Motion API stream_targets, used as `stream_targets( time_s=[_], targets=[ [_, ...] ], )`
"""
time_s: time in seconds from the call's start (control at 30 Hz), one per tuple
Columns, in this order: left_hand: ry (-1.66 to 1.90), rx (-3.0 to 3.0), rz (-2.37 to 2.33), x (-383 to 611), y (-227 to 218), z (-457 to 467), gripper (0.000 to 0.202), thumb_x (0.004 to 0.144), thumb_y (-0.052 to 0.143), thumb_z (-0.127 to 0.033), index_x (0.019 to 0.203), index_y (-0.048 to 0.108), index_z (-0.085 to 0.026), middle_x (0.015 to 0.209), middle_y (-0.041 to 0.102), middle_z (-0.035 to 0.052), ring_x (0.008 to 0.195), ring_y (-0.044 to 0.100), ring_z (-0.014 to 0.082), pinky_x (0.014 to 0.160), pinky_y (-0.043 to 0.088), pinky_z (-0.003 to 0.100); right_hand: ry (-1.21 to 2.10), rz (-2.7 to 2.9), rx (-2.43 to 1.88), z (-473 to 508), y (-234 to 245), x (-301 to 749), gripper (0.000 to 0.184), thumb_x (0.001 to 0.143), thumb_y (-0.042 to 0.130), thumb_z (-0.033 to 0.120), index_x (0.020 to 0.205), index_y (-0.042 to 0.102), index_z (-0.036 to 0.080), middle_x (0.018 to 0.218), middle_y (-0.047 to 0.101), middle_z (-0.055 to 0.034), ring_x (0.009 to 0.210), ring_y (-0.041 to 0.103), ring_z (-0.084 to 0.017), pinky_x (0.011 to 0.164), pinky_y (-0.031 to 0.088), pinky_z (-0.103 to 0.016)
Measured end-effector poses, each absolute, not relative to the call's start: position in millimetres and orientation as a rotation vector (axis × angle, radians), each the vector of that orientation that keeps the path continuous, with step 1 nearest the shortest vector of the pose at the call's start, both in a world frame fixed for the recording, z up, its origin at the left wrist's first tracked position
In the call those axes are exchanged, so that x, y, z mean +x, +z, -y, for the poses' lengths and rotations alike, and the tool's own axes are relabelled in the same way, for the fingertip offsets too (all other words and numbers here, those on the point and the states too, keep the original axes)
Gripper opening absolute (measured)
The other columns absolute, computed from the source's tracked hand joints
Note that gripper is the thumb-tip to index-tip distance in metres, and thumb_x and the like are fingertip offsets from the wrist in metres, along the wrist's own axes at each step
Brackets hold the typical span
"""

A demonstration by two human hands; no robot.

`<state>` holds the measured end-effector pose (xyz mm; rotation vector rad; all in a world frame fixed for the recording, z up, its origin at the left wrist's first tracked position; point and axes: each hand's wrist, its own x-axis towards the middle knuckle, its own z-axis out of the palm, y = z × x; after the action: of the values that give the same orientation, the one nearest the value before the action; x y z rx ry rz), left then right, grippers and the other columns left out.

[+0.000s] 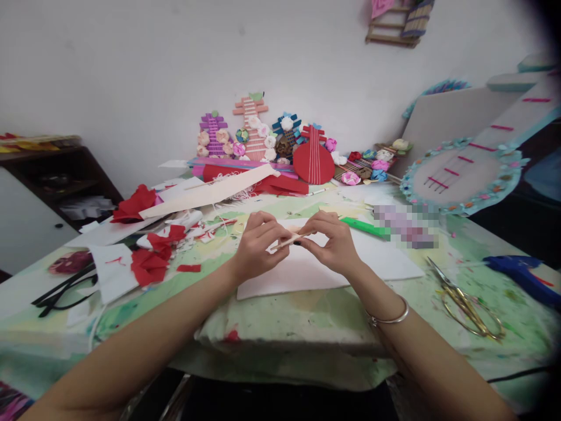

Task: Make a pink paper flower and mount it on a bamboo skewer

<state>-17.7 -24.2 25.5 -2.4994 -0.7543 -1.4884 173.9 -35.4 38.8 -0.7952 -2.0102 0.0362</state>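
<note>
My left hand (262, 242) and my right hand (331, 240) meet over a white sheet (381, 263) at the middle of the table. Between them they pinch a pale, thin strip (287, 240), which looks like paper or thin wood; its exact material cannot be made out. Fingers of both hands are closed on it and hide part of its length. Right of my right hand lies a green utility knife (366, 227). Gold-handled scissors (468, 304) rest farther right, blades slightly apart.
A blue glue gun (521, 276) lies at the right edge. Red crepe scraps (153, 257), a long cream strip (214, 193) and black-framed glasses (65, 292) are on the left. Decorated instrument models, including a red one (313, 161), line the back; a large pale-blue one (460, 175) leans at right.
</note>
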Motion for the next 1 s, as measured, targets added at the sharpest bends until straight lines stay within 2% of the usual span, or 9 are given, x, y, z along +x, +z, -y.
stream_targets(
  time_s=[0.2,0.37,0.5,0.7,1.0],
  targets=[
    [-1.391,-2.433,0.699,-16,27,28,0.012,0.068,0.058,-0.011,0.075,0.063,-0.020,0.067,0.065,0.0019,0.084,0.051,0.0223,0.078,0.036,0.036,-0.009,2.026,-0.773,34,37,174,0.015,0.081,0.063,0.034,0.077,0.063,0.019,0.073,0.064,-0.0039,0.074,0.057,-0.017,0.073,0.036,-0.033],
    [-1.271,-2.526,0.811,-14,31,33,0.010,0.072,0.055,-0.017,0.079,0.063,-0.018,0.067,0.062,0.0030,0.086,0.051,0.0224,0.080,0.035,0.038,-0.059,2.028,-0.796,32,35,174,0.018,0.081,0.063,0.035,0.073,0.061,0.019,0.070,0.063,-0.0025,0.071,0.056,-0.016,0.073,0.034,-0.034],
    [-1.234,-2.569,0.879,-14,34,35,0.009,0.075,0.055,-0.021,0.077,0.062,-0.017,0.065,0.062,0.0032,0.084,0.051,0.0220,0.080,0.035,0.038,-0.123,2.044,-0.816,30,34,173,0.020,0.082,0.062,0.035,0.071,0.060,0.019,0.071,0.062,-0.0018,0.071,0.055,-0.015,0.073,0.032,-0.034],
    [-1.294,-2.660,0.963,-15,35,34,0.010,0.071,0.056,-0.016,0.075,0.065,-0.017,0.068,0.066,0.0032,0.078,0.054,0.0196,0.076,0.040,0.035,-0.237,2.065,-0.840,30,31,171,0.019,0.083,0.060,0.031,0.068,0.059,0.019,0.071,0.062,-0.0011,0.071,0.054,-0.015,0.074,0.028,-0.034],
    [-1.180,-2.592,0.890,-16,29,25,0.017,0.078,0.056,-0.017,0.088,0.070,-0.019,0.077,0.070,0.0057,0.091,0.062,0.0212,0.079,0.040,0.037,-0.361,2.036,-0.957,26,24,172,0.014,0.082,0.060,0.026,0.069,0.061,0.019,0.073,0.063,-0.0010,0.072,0.054,-0.015,0.075,0.025,-0.034]
  ],
)
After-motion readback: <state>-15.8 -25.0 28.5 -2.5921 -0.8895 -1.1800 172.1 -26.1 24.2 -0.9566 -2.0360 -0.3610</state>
